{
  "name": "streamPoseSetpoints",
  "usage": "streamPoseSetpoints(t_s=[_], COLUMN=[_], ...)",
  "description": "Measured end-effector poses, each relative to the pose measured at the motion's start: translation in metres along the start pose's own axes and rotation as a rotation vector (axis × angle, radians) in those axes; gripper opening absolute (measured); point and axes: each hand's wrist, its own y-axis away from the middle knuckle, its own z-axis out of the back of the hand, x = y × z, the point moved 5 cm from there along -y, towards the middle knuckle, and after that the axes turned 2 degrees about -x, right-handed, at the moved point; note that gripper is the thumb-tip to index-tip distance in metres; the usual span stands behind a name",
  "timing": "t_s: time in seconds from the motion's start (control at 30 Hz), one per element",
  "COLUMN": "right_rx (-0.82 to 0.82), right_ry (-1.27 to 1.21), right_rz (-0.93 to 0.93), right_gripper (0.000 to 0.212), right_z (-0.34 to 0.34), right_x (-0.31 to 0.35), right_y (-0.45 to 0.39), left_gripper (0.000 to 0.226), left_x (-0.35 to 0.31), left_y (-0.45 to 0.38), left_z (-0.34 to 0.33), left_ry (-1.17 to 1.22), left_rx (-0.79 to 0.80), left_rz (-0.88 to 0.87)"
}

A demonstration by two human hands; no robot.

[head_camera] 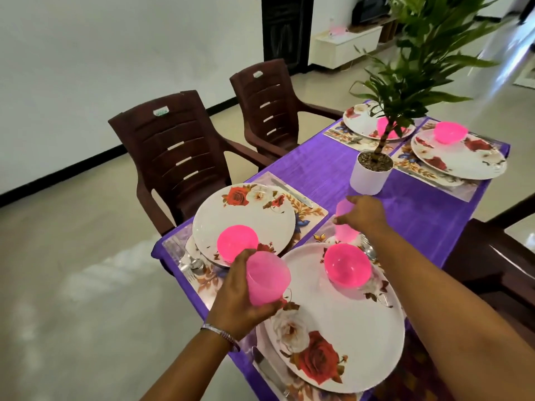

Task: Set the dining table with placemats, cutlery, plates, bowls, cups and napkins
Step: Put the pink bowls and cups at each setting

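Pink plastic fills both grips: the left hand (237, 296) curls its fingers round a pink cup (267, 277) held above the table's near edge, at seven o'clock from the nearest plate (347, 328). The right hand (363, 214) wraps the top of a second cup (346, 227), standing at twelve o'clock from that plate, just behind its pink bowl (347, 264). At ten o'clock sits another plate (246, 209) with a bowl (236, 243). A potted plant (370, 172) stands on the purple tablecloth (318, 166).
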Motion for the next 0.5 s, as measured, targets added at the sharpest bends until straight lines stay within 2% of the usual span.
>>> streamPoseSetpoints(t_s=[0.5], right_rx=[0.052], right_ry=[-0.016], right_rz=[0.034], right_gripper=[0.093], right_z=[-0.009], right_x=[-0.007], right_y=[-0.025], left_gripper=[0.105], left_x=[0.008], left_y=[0.005], left_z=[0.004], left_ry=[-0.074], left_rx=[-0.102], left_rz=[0.087])
